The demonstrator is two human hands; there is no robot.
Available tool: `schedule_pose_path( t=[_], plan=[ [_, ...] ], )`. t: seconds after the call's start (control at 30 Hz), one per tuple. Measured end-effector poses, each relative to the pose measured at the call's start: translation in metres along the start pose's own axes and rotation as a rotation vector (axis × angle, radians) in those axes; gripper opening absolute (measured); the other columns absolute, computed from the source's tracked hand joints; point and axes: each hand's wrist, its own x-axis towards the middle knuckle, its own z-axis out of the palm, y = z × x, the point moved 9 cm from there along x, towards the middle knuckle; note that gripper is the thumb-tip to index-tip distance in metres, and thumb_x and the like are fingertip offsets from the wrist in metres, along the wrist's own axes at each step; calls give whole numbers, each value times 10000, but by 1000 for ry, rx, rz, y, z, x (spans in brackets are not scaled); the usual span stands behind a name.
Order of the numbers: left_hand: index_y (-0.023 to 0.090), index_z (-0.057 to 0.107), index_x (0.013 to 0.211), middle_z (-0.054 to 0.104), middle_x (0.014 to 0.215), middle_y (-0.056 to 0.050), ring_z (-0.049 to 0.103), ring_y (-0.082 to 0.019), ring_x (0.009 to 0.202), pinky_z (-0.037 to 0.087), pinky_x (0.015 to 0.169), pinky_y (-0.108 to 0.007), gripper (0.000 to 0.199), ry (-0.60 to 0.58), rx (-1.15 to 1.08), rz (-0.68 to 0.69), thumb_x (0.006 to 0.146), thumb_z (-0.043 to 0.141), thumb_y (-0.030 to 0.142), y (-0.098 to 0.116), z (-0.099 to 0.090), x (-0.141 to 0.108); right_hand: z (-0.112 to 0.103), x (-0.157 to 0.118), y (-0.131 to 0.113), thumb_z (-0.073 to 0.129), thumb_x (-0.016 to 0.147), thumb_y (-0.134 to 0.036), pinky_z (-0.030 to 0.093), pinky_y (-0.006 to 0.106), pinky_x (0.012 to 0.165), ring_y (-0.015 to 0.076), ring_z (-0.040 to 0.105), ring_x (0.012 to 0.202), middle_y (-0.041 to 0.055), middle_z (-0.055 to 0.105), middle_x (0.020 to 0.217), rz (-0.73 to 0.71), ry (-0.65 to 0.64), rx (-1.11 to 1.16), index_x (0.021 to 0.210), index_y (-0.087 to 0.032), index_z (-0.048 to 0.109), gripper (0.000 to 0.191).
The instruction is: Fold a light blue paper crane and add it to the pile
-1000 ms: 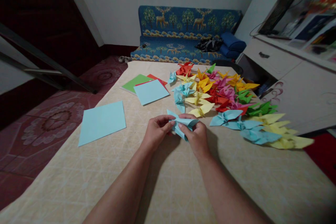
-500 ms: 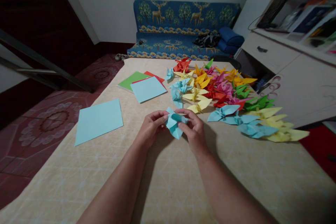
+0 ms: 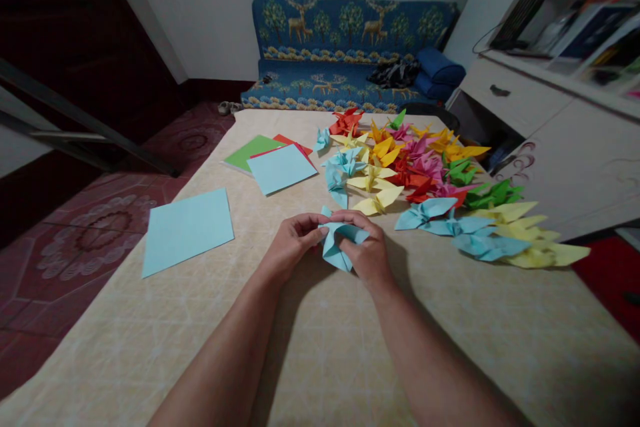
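Note:
A partly folded light blue paper piece [image 3: 336, 253] is held between both hands over the middle of the table. My left hand [image 3: 296, 240] pinches its left side, thumb in front. On the other side, my right hand [image 3: 364, 243] grips the paper, with the thumb pressed into the fold and the fingers behind it. Parts of the paper are hidden by the fingers. Just beyond the hands lie light blue folded cranes [image 3: 338, 180] and a pale yellow crane [image 3: 379, 201].
A light blue sheet [image 3: 189, 232] lies at left on the cloth-covered table [image 3: 200, 347]. Behind it is a stack of colored sheets [image 3: 283, 170]. Several multicolored cranes [image 3: 425, 163] spread across the right side. A blue patterned sofa [image 3: 327, 83] and a white cabinet [image 3: 580, 147] stand beyond.
The held paper has turned and opened wider, with a broader hollow facing me. My right thumb has moved deeper into the fold, and both hands have shifted slightly toward me.

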Motion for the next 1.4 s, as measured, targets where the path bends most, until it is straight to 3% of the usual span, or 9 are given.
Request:
schedule_pose_path(
  t=[0.53,0.73,1.0,1.1,1.27,1.4],
  plan=[
    [103,717,992,707,840,-92,622,-171,711,458,671,-268,455,-64,-52,-9,631,829,357,-1,9,-1,-2,0,2,609,606,-114,507,351,799,228,636,848,37,688,859,-9,68,-38,740,-215,686,185],
    [110,732,1016,716,870,-95,622,-178,753,456,713,-269,415,-100,-35,9,703,776,378,1,14,-2,-2,-1,0,621,658,-138,506,340,801,219,638,854,44,682,868,-25,61,-31,767,-210,690,148],
    [123,763,969,697,745,-88,621,-230,738,463,650,-298,465,-31,-74,-10,658,781,469,-2,11,-4,-5,0,6,697,641,-229,512,334,771,220,643,836,36,686,851,55,77,-32,765,-216,686,125],
    [123,761,979,693,745,-85,610,-214,719,450,639,-287,466,-39,-65,-15,652,791,454,-4,11,-4,-5,-1,10,663,621,-191,514,332,744,221,646,807,27,686,798,82,98,-40,749,-216,684,133],
    [147,714,1111,703,846,-76,578,-150,717,423,682,-256,424,-124,-1,6,771,712,399,-5,16,-3,-6,-1,15,654,612,-184,516,346,735,231,647,810,45,691,828,98,114,-43,754,-204,690,147],
    [147,707,1124,715,884,-80,602,-162,752,434,728,-267,419,-145,0,11,777,709,382,-4,18,-2,-8,-1,11,663,612,-175,510,355,769,226,643,826,33,692,835,65,113,-55,749,-228,693,150]
  ],
)
